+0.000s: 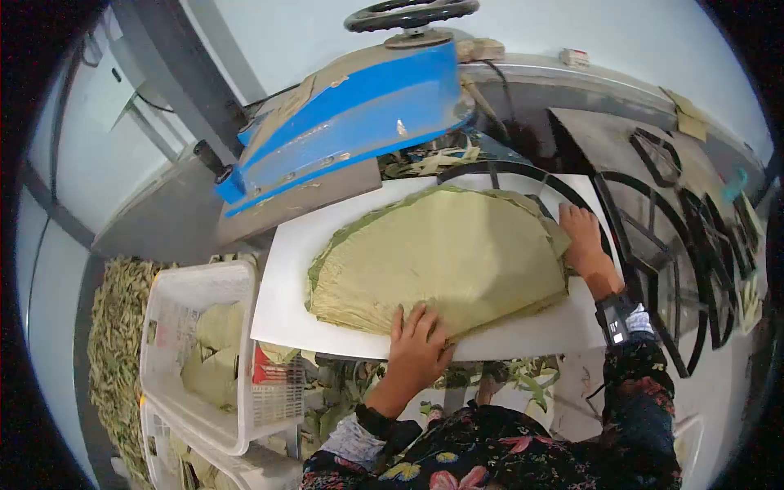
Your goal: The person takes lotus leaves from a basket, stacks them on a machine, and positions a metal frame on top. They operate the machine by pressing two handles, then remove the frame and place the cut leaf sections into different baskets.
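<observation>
A thick stack of pale green-tan leaf sheets (441, 253), cut to a rough half-round, lies on a white board (282, 314). My left hand (418, 347) rests on the stack's front edge with its fingers spread. At the stack's right end, my right hand (584, 241) has its fingers bent at a black curved metal frame (563, 186). Its exact grip is partly hidden. The frame arcs behind the stack, and part of it is covered by the leaves.
A blue press arm (351, 114) with a black handwheel (412, 14) stands behind the board. Several black metal frames (653, 237) lie to the right. White plastic crates (245, 359) holding leaf pieces stand at the left, beside a heap of leaf scraps (122, 343).
</observation>
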Tool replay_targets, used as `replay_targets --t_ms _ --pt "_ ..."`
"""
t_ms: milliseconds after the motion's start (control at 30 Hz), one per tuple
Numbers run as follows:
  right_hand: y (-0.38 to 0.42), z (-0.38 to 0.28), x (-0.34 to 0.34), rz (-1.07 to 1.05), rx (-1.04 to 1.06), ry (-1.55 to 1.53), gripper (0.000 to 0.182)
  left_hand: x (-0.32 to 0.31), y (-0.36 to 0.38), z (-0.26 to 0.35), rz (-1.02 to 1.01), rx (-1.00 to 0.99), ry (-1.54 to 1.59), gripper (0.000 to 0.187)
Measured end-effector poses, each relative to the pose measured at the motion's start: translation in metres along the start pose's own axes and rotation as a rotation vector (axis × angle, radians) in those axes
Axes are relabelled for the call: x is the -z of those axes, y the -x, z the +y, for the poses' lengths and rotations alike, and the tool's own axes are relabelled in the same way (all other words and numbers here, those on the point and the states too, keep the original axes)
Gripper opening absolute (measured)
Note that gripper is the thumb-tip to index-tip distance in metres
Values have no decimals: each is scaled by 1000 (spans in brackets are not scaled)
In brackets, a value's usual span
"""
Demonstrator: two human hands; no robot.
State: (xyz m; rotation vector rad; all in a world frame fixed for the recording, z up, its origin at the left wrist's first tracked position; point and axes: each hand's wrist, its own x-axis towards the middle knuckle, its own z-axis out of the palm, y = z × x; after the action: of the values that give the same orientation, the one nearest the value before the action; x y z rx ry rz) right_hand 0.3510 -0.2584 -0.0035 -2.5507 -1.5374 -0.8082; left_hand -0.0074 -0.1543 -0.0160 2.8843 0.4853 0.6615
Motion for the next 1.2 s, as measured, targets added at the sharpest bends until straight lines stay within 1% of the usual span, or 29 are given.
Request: replay_targets --t_ms 33,100,133,167,233,267,300,367,433,500,567,633,667,700,733,767,800,833,867,900,933,967,1033,1067,1133,1200 --pt "-9 1 -5 1 19 -16 32 1 0 0 -19 1 6 41" --pt "-22 0 -14 -264 -26 -120 22 1 -1 -2 -39 15 -5 41" --pt "-19 -1 -19 -165 26 -298 16 1 0 -3 -57 4 -6 41" --pt "-20 -1 -20 -169 43 -304 16 3 -1 -3 -56 22 -8 41" --pt "-25 -3 -17 -243 -122 -375 17 6 -2 -3 -115 15 -17 44" --pt "-22 9 -41 -204 -167 -443 19 5 -1 -4 -110 29 -21 44" --pt "-31 7 -25 -224 -145 -343 20 3 0 -5 -96 22 -20 43" --pt "-42 14 -9 -206 -176 -284 22 0 1 -8 -83 21 -17 42" --pt "-53 23 26 -130 -265 -355 24 -2 3 -13 -22 -5 -15 41" --pt "-62 42 47 -50 -325 -318 26 -1 4 -19 -17 1 -10 41" --pt "-64 37 92 197 -255 -393 28 2 4 -24 -9 9 4 41" --pt "-65 42 109 218 -308 -487 29 5 3 -26 -33 -20 1 35" --pt "-63 33 129 114 -343 -557 29 4 4 -27 -33 -16 4 35" --pt "-60 20 132 110 -342 -557 29 2 5 -26 9 -22 29 34" --pt "-57 10 132 81 -258 -546 29 0 5 -27 51 -28 53 34" --pt "-55 -3 134 51 -172 -536 29 0 6 -27 51 -22 55 34" --pt "-52 -35 142 0 -125 -567 25 2 6 -28 -6 -29 61 37" --pt "-43 -40 103 1 -35 -937 27 3 7 -29 -64 -34 66 41" --pt "-54 -75 132 -259 38 -593 22 1 9 -29 -63 -25 65 41" --pt "-54 -99 129 -244 152 -638 19 -1 10 -29 -40 -34 80 39" --pt "-54 -118 121 -165 293 -616 19 -3 11 -29 -17 -41 96 38" --pt "-59 -132 115 -255 326 -682 20 -3 11 -28 -13 -31 94 38" --pt "-64 -153 95 -320 388 -641 20 -3 7 -27 -67 8 45 37" --pt "-68 -159 89 -326 400 -642 20 -4 8 -28 -66 21 46 37" --pt "-75 -168 80 -394 386 -657 20 -8 11 -31 48 -15 160 37" --pt "-80 -172 71 -394 404 -658 21 -11 14 -30 14 -3 152 37"
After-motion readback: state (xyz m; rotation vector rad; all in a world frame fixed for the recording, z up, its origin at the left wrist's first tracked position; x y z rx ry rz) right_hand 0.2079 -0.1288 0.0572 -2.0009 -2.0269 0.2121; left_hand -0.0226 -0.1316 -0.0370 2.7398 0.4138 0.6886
